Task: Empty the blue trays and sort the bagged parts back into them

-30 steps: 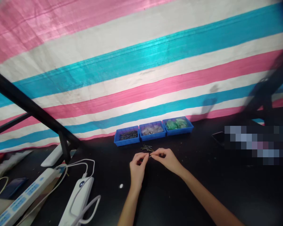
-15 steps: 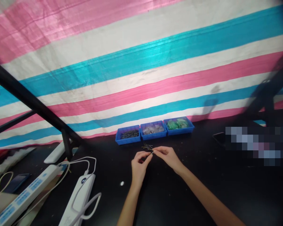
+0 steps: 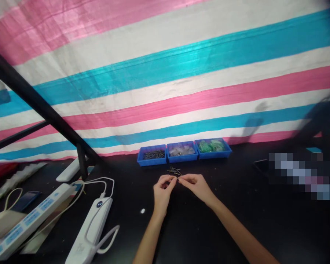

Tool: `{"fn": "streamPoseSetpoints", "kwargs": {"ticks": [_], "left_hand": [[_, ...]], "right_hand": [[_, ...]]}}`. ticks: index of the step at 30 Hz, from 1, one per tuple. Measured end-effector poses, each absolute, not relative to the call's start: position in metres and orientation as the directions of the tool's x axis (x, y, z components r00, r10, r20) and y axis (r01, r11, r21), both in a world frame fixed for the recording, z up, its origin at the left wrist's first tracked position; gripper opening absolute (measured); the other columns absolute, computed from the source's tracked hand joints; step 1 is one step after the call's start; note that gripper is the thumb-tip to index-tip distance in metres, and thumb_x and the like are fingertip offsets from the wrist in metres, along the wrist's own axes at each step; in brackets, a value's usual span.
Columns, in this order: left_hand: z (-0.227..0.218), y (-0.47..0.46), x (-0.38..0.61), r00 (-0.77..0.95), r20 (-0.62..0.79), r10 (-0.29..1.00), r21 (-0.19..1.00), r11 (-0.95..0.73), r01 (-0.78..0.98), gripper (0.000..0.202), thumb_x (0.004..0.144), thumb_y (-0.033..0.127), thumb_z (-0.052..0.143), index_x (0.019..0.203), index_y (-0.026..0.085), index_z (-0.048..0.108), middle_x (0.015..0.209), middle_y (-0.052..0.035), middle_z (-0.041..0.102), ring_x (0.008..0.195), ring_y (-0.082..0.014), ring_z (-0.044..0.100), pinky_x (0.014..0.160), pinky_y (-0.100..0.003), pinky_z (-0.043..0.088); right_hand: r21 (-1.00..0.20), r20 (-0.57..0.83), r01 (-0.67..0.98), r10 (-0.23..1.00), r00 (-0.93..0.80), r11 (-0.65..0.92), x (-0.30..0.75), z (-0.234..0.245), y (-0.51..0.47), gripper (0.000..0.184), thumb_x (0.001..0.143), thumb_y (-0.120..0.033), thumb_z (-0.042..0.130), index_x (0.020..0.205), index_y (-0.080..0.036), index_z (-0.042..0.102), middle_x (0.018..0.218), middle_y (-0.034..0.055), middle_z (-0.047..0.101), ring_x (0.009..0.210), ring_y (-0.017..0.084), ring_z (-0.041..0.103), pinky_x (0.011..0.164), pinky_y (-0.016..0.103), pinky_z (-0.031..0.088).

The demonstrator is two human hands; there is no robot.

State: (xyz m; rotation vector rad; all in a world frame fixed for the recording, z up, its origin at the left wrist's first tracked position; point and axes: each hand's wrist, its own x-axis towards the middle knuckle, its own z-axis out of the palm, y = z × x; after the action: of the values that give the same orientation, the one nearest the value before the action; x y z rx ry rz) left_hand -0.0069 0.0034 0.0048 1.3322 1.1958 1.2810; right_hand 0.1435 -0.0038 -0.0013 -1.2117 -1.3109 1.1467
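Note:
My left hand (image 3: 162,189) is closed in a pinch, thumb against forefinger. Its fingertips nearly meet those of my right hand (image 3: 196,186), also pinched shut. Between the tips is a thin metal screw-like piece (image 3: 177,179), mostly hidden by the fingers. Just beyond them, a small loose pile of similar thin metal pieces (image 3: 175,171) lies on the black table (image 3: 192,227). Behind the pile stand three blue trays in a row: the left tray (image 3: 151,162) with dark, thin metal pieces, the middle tray (image 3: 183,158) with clear plastic bags, the right tray (image 3: 215,155) with green bags.
At left lie a white power bank (image 3: 90,231) with a looped cable and a long white power strip (image 3: 30,222). A dark metal bar (image 3: 44,104) slants down to the table. Striped sheeting (image 3: 165,102) hangs behind. A dark phone-like object (image 3: 261,165) lies right, beside a blurred-out patch.
The view has shifted slightly, so the trays sit a little further right. My fingertips have come closer together, and less of the thin piece shows between them.

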Motion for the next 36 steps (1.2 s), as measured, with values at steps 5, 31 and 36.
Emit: {"fn": "streamPoseSetpoints", "kwargs": {"ticks": [5,31,36], "left_hand": [[0.003,0.001,-0.003,0.022,0.119,0.993,0.992,-0.12,0.031,0.016,0.067,0.031,0.069,0.073,0.016,0.07,0.083,-0.004,0.062,0.076,-0.015,0.057,0.063,-0.023,0.044],[0.019,-0.008,-0.005,-0.085,0.312,0.946,0.912,-0.273,0.306,0.018,0.065,0.016,0.061,0.082,0.019,0.062,0.087,-0.005,0.06,0.08,-0.0201,0.056,0.068,-0.029,0.041],[0.02,-0.007,-0.007,-0.156,0.36,0.92,0.911,-0.31,0.272,0.009,0.073,0.019,0.055,0.079,0.02,0.061,0.085,-0.0043,0.059,0.078,-0.0187,0.055,0.065,-0.029,0.04]], "right_hand": [[-0.971,0.083,0.204,0.979,-0.185,0.121,0.135,0.004,-0.01,0.025,0.076,-0.036,0.06,0.071,-0.015,0.071,0.063,0.0015,0.065,0.056,0.012,0.052,0.051,0.023,0.036],[-0.997,0.011,-0.078,0.995,0.103,0.019,0.149,-0.04,0.021,0.03,0.065,-0.047,0.069,0.075,-0.019,0.072,0.062,0.001,0.063,0.057,0.012,0.053,0.055,0.022,0.042],[-1.0,0.022,0.008,0.998,0.064,0.022,0.146,-0.033,0.03,0.034,0.066,-0.048,0.067,0.076,-0.016,0.072,0.066,0.0033,0.065,0.059,0.014,0.055,0.058,0.025,0.044]]}}
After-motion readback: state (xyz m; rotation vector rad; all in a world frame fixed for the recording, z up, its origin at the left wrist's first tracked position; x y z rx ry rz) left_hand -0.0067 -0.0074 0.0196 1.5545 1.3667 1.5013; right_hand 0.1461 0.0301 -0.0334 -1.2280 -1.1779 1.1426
